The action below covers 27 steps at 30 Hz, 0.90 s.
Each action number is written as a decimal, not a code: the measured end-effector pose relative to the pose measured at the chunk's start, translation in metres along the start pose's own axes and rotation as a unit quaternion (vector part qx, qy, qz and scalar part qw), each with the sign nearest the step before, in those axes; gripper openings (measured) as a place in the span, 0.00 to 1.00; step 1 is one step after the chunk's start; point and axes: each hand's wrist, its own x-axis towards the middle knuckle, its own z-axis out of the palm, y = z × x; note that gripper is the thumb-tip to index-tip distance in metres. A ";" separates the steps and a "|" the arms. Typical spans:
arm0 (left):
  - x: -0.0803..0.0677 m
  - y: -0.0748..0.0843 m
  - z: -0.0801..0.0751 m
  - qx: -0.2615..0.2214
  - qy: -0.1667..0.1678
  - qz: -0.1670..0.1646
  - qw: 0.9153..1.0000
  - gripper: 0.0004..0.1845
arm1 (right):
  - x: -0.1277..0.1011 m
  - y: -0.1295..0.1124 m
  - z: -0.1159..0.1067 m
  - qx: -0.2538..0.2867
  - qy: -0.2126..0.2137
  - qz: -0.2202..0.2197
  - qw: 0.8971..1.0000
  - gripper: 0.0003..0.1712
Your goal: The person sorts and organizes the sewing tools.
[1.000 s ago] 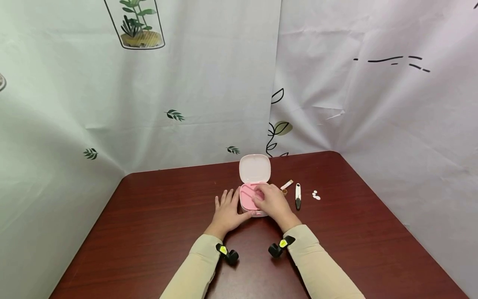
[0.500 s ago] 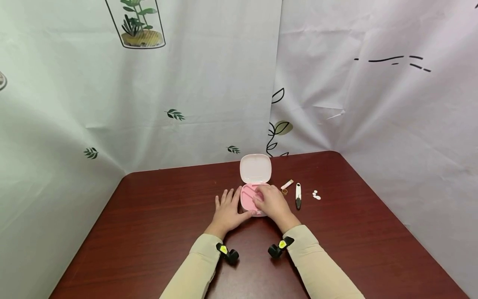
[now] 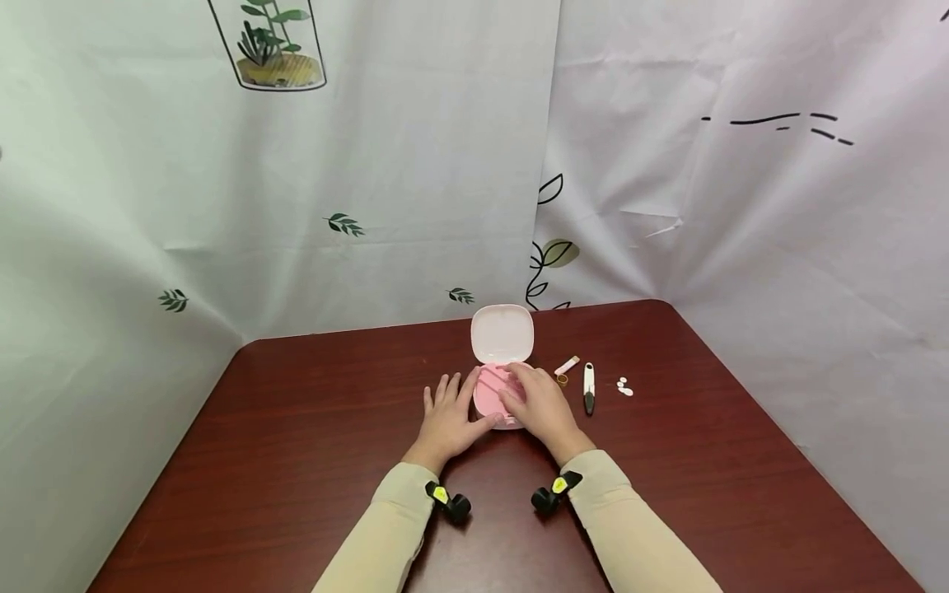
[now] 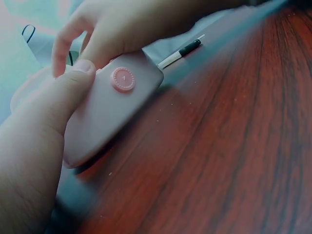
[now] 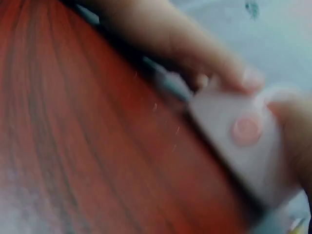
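Observation:
A small pink-and-white case [image 3: 489, 403] stands on the table, its white lid [image 3: 502, 333] raised at the back. Inside shows a pink divided insert. My left hand [image 3: 447, 424] rests along the case's left side with fingers spread, its thumb lying at the front rim. Over the right part of the insert is my right hand [image 3: 547, 408], fingers bent down and thumb apart from the index finger; its other fingertips are hidden. In the left wrist view, a round pink clasp [image 4: 124, 79] sits on the case's front wall. The right wrist view is blurred.
Right of the case lie a small pink-and-white piece [image 3: 567, 366] with a tan end, a gold ring [image 3: 562, 380], a slim white-and-black tool [image 3: 589, 389] and several small white discs [image 3: 625, 387]. A printed curtain [image 3: 400, 165] hangs behind the dark red table [image 3: 334, 428].
My right hand's index finger and thumb have spread apart over the insert, where they were closer together before. My left hand keeps its place at the case.

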 end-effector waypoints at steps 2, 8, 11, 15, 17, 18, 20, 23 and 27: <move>-0.001 0.000 0.000 -0.001 -0.001 -0.001 1.000 0.52 | -0.004 0.008 0.001 0.011 0.054 -0.026 0.998 0.20; 0.000 0.000 0.001 -0.017 -0.005 -0.004 1.000 0.51 | -0.011 0.043 -0.011 -0.009 0.165 0.040 0.986 0.21; 0.001 0.000 -0.001 -0.020 -0.005 -0.006 1.000 0.51 | -0.017 0.056 -0.021 -0.033 0.143 0.138 0.979 0.27; 0.001 0.000 -0.003 -0.025 -0.009 -0.007 1.000 0.51 | -0.023 0.060 -0.033 -0.051 0.081 0.234 0.968 0.32; 0.001 0.001 -0.004 -0.026 -0.016 -0.008 1.000 0.52 | -0.025 0.059 -0.036 -0.058 0.055 0.264 0.961 0.32; 0.001 0.001 -0.004 -0.026 -0.018 -0.007 0.999 0.51 | -0.026 0.059 -0.037 -0.063 0.046 0.273 0.959 0.31; 0.000 0.001 -0.003 -0.025 -0.022 -0.006 0.999 0.51 | -0.028 0.060 -0.037 -0.075 0.035 0.284 0.955 0.28; 0.001 0.002 -0.003 -0.025 -0.018 -0.007 0.999 0.51 | -0.028 0.061 -0.035 -0.095 0.027 0.288 0.953 0.22; 0.001 0.001 -0.003 -0.024 -0.013 -0.009 1.000 0.51 | -0.026 0.062 -0.034 -0.114 0.023 0.279 0.953 0.16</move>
